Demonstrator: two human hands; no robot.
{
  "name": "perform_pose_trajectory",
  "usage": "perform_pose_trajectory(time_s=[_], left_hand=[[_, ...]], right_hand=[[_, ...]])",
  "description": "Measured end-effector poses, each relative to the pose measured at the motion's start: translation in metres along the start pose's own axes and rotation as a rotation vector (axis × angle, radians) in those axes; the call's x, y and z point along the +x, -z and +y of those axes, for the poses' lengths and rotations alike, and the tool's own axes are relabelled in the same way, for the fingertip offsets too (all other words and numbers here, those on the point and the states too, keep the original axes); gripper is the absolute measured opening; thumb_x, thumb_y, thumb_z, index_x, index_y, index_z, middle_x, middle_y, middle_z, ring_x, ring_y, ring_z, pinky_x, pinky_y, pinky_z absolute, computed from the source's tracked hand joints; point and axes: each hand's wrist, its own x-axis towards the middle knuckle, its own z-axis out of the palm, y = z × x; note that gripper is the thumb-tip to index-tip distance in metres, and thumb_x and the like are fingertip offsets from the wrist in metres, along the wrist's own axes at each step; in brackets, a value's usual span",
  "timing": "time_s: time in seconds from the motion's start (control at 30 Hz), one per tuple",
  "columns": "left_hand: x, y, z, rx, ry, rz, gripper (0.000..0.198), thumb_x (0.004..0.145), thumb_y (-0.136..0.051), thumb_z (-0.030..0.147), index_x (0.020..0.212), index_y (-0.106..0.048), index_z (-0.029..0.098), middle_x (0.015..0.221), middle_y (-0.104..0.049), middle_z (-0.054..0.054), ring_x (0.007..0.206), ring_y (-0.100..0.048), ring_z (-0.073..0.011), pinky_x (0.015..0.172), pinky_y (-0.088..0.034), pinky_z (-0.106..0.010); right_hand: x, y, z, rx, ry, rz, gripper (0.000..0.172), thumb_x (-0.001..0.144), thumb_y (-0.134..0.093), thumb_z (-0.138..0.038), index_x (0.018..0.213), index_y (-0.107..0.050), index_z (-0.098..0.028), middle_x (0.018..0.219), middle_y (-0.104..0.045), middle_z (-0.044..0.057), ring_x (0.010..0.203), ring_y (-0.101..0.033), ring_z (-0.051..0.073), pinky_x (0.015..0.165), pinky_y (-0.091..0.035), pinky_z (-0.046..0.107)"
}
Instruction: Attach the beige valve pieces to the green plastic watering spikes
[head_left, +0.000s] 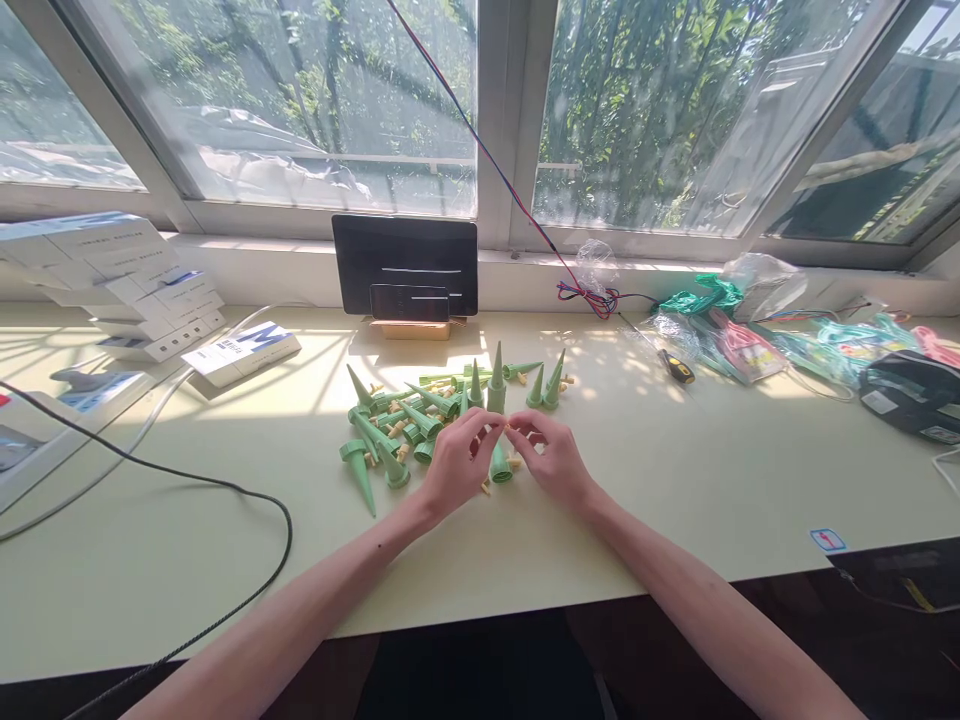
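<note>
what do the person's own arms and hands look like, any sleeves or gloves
Both the left hand and the right hand are ungloved. The left forearm and right forearm show no sleeves, watch or bracelet; a small dark spot marks the left one.

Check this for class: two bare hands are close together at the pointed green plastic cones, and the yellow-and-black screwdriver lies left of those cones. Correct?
Not quite: the head view shows the yellow-and-black screwdriver lying right of the green plastic cones. The rest stands.
</note>
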Motion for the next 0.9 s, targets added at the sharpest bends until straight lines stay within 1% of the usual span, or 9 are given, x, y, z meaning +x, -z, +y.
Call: perform_pose_trajectory(time_s=[0.07, 0.13, 0.23, 0.33, 0.4, 0.5, 0.57, 0.77, 0.9], left_hand=[[0.0003, -0.0002, 0.0004, -0.004, 0.012, 0.010, 0.016, 0.096, -0.050, 0.025, 0.092, -0.064, 0.019, 0.082, -0.063, -0.002, 0.066, -0.056, -0.0107, 0.055, -0.048, -0.020], [0.0005, -0.0001, -0.0005, 0.000, 0.037, 0.047, 0.013, 0.095, -0.052, 0.026, 0.095, -0.063, 0.019, 0.083, -0.064, -0.002, 0.062, -0.055, -0.0100, 0.054, -0.047, -0.020], [0.0007, 0.0007, -0.0047, 0.061, 0.063, 0.068, 0.011, 0.093, -0.054, 0.027, 0.098, -0.061, 0.019, 0.076, -0.063, 0.000, 0.054, -0.049, -0.0089, 0.052, -0.044, -0.021], [0.0000, 0.0015, -0.0089, 0.190, 0.043, -0.059, 0.011, 0.092, -0.056, 0.027, 0.092, -0.063, 0.019, 0.071, -0.062, 0.001, 0.056, -0.051, -0.0105, 0.055, -0.042, -0.023], [-0.0011, 0.0015, -0.0094, 0.265, 0.051, -0.167, 0.013, 0.090, -0.057, 0.029, 0.091, -0.066, 0.019, 0.070, -0.063, 0.000, 0.058, -0.054, -0.0121, 0.058, -0.043, -0.024], [-0.0026, 0.0011, -0.0062, 0.324, 0.093, -0.288, 0.019, 0.091, -0.056, 0.033, 0.094, -0.069, 0.019, 0.068, -0.063, 0.000, 0.058, -0.055, -0.0134, 0.061, -0.043, -0.026], [-0.0028, 0.0012, -0.0033, 0.336, 0.108, -0.332, 0.023, 0.092, -0.053, 0.034, 0.095, -0.070, 0.019, 0.068, -0.063, 0.000, 0.060, -0.056, -0.0139, 0.063, -0.043, -0.026], [-0.0021, 0.0022, -0.0009, 0.325, 0.110, -0.382, 0.030, 0.097, -0.047, 0.037, 0.094, -0.072, 0.020, 0.066, -0.062, 0.000, 0.061, -0.054, -0.0136, 0.064, -0.040, -0.025], [-0.0023, 0.0027, -0.0009, 0.326, 0.100, -0.396, 0.036, 0.095, -0.050, 0.050, 0.099, -0.073, 0.023, 0.062, -0.060, 0.001, 0.060, -0.053, -0.0137, 0.063, -0.038, -0.026]], right_hand=[[-0.0002, -0.0005, 0.0013, 0.000, -0.007, -0.001, 0.019, 0.095, -0.054, -0.036, 0.096, -0.065, -0.020, 0.089, -0.068, 0.005, 0.075, -0.064, 0.017, 0.063, -0.053, 0.028], [-0.0003, -0.0005, 0.0029, -0.016, -0.021, 0.036, 0.018, 0.095, -0.055, -0.037, 0.095, -0.063, -0.020, 0.087, -0.068, 0.005, 0.072, -0.064, 0.017, 0.062, -0.054, 0.028], [0.0005, 0.0017, 0.0058, -0.087, -0.055, 0.185, 0.017, 0.095, -0.055, -0.037, 0.093, -0.060, -0.020, 0.083, -0.068, 0.004, 0.067, -0.064, 0.016, 0.060, -0.053, 0.029], [0.0017, 0.0056, 0.0084, -0.156, -0.067, 0.327, 0.017, 0.095, -0.055, -0.036, 0.094, -0.058, -0.020, 0.085, -0.069, 0.005, 0.065, -0.063, 0.016, 0.062, -0.053, 0.030], [0.0022, 0.0071, 0.0093, -0.180, -0.057, 0.367, 0.016, 0.095, -0.054, -0.036, 0.095, -0.058, -0.020, 0.085, -0.068, 0.005, 0.065, -0.063, 0.016, 0.062, -0.053, 0.030], [0.0022, 0.0064, 0.0092, -0.190, -0.043, 0.367, 0.015, 0.094, -0.055, -0.035, 0.094, -0.058, -0.020, 0.081, -0.066, 0.003, 0.063, -0.062, 0.015, 0.061, -0.052, 0.029], [0.0019, 0.0049, 0.0087, -0.186, -0.040, 0.356, 0.015, 0.094, -0.055, -0.035, 0.093, -0.058, -0.020, 0.077, -0.064, 0.001, 0.060, -0.060, 0.014, 0.059, -0.051, 0.028], [0.0012, 0.0032, 0.0076, -0.158, -0.069, 0.340, 0.015, 0.093, -0.057, -0.035, 0.091, -0.058, -0.020, 0.070, -0.062, -0.001, 0.058, -0.060, 0.014, 0.059, -0.051, 0.026], [0.0013, 0.0036, 0.0064, -0.160, -0.080, 0.335, 0.015, 0.092, -0.058, -0.035, 0.090, -0.058, -0.020, 0.068, -0.062, -0.001, 0.058, -0.060, 0.014, 0.058, -0.050, 0.026]])
